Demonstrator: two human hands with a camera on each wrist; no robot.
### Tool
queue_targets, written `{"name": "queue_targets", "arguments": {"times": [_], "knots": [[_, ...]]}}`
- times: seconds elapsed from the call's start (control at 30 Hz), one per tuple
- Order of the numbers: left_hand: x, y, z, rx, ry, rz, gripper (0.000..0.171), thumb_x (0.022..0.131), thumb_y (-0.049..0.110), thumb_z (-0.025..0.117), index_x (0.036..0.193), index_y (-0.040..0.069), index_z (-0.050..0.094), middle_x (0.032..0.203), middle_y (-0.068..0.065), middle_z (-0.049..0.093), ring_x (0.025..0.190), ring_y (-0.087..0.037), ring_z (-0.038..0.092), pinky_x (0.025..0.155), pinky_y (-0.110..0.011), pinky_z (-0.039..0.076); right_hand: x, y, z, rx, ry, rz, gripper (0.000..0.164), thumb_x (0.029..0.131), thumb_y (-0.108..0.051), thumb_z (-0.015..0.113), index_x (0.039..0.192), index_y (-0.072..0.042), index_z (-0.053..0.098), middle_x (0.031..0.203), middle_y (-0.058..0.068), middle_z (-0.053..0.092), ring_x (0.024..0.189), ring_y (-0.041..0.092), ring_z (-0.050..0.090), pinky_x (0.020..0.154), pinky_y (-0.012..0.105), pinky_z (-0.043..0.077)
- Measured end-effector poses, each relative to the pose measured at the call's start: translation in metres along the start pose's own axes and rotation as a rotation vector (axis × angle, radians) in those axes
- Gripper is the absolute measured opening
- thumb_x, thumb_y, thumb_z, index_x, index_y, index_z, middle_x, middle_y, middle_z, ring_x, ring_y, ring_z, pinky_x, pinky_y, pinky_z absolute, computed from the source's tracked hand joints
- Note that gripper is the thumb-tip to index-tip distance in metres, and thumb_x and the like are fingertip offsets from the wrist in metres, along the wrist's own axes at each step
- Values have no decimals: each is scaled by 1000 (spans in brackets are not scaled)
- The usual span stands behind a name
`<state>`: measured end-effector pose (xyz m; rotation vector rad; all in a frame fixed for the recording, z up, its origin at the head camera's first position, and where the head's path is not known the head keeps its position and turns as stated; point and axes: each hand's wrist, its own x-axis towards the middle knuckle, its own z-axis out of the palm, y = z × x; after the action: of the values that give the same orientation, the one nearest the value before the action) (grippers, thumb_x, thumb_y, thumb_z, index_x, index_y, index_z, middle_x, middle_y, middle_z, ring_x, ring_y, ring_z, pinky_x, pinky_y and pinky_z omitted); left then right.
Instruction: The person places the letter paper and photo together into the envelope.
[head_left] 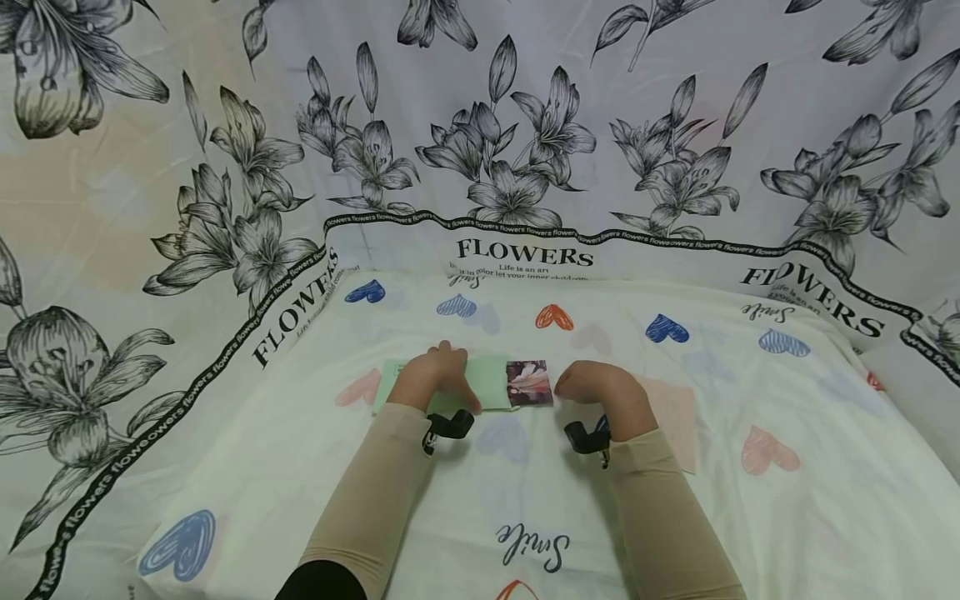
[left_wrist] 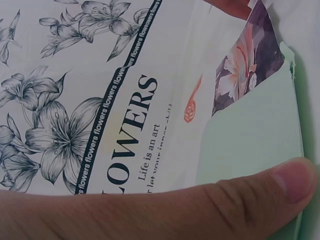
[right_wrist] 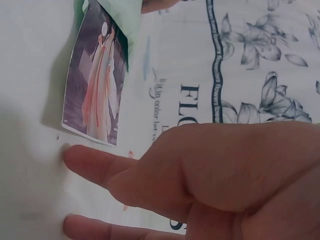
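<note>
Picture card (head_left: 529,383) partly out of green paper sleeve (head_left: 491,383). Sleeve in grip of left hand (head_left: 433,375); right hand (head_left: 609,392) empty, relaxed, just beyond card's end. Advisable: steady sleeve, straight slide, no bent corners.

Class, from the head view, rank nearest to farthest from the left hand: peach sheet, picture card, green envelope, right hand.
1. Green envelope: under the left hand.
2. Picture card: at the envelope's right end.
3. Right hand: just right of the card.
4. Peach sheet: farthest right.

head view looks down; close wrist views share the card (left_wrist: 248,60).
</note>
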<state>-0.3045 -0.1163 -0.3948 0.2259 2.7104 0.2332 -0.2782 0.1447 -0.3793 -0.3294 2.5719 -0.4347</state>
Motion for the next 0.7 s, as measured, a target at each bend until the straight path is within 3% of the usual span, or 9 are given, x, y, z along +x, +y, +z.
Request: {"name": "queue_targets", "arguments": {"times": [0.37, 0.7], "knots": [[-2, -5, -2, -2, -1, -15, 103, 73, 54, 88, 155, 11, 43, 146, -20, 41, 126, -35, 44, 102, -55, 44, 0, -4, -2, 22, 4, -12, 39, 102, -23, 54, 134, -6, 68, 143, 18, 58, 130, 39, 53, 109, 58, 38], [-2, -3, 4, 5, 9, -7, 101, 69, 56, 91, 150, 11, 50, 134, -16, 47, 113, -30, 47, 95, -51, 48, -3, -1, 4, 35, 12, -8, 35, 103, -20, 54, 131, -8, 71, 141, 19, 59, 128, 40, 53, 108, 60, 38]]}}
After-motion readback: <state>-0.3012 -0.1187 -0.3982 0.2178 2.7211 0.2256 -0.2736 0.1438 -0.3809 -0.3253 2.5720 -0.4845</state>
